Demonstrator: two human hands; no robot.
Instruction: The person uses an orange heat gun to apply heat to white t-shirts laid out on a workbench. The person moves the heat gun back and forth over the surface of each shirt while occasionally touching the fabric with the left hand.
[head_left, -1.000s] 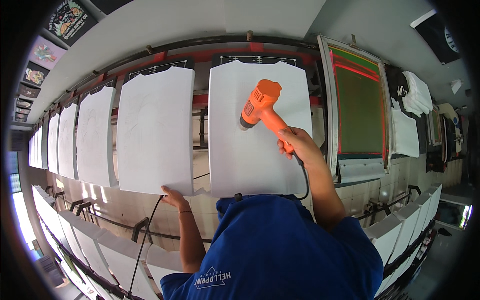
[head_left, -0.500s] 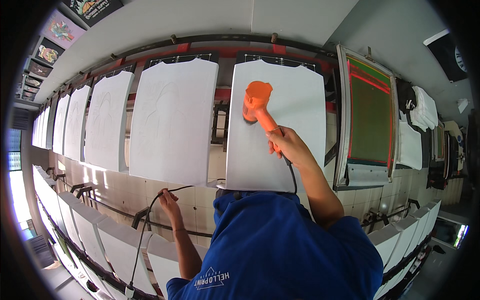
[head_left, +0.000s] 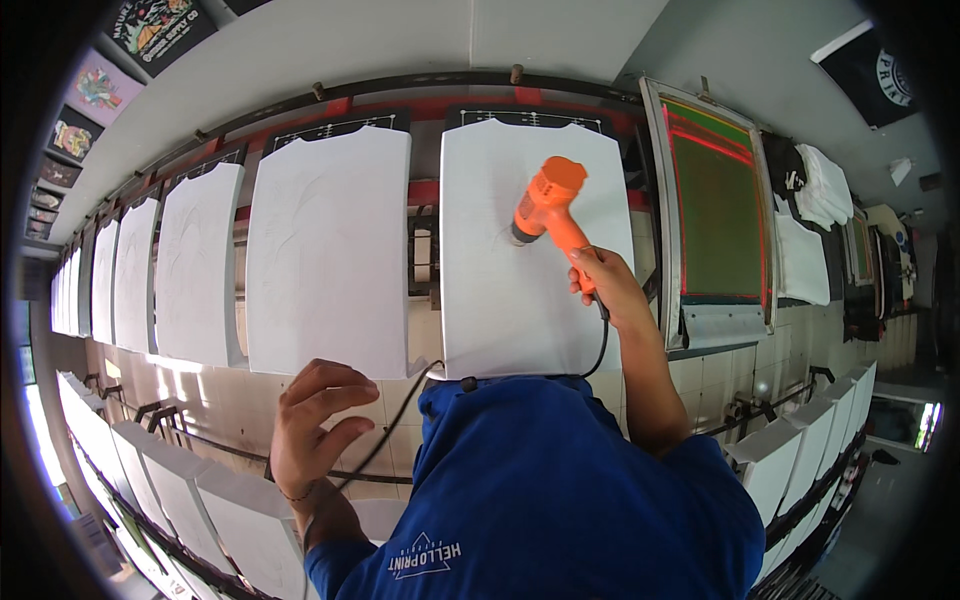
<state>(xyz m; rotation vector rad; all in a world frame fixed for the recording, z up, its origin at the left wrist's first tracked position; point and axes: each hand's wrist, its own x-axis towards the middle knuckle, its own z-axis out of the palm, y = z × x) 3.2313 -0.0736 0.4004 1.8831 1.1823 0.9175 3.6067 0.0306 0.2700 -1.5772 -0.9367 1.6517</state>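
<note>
My right hand (head_left: 612, 285) is wrapped round the handle of an orange heat gun (head_left: 552, 205). Its dark nozzle points down and left, over a white T-shirt (head_left: 510, 310) stretched flat on a printing board; I cannot tell how wide the gap is. A black cable (head_left: 395, 420) leaves the handle's end, and a stretch of cable also runs past my left hand (head_left: 315, 425). That hand is raised to the left of my body, fingers curved and apart from the thumb, with nothing visible between them.
Left of this board stands another covered white board (head_left: 330, 250) with faint outlines, then several more in a row. To the right leans a framed printing screen (head_left: 715, 210) with green mesh. White cloths (head_left: 825, 190) lie beyond it. Another row of boards (head_left: 190, 480) is behind me.
The heat gun has moved right across the T-shirt and tilted. My left hand has let go of the cable, risen closer to the camera and spread its fingers. The view has shifted a little.
</note>
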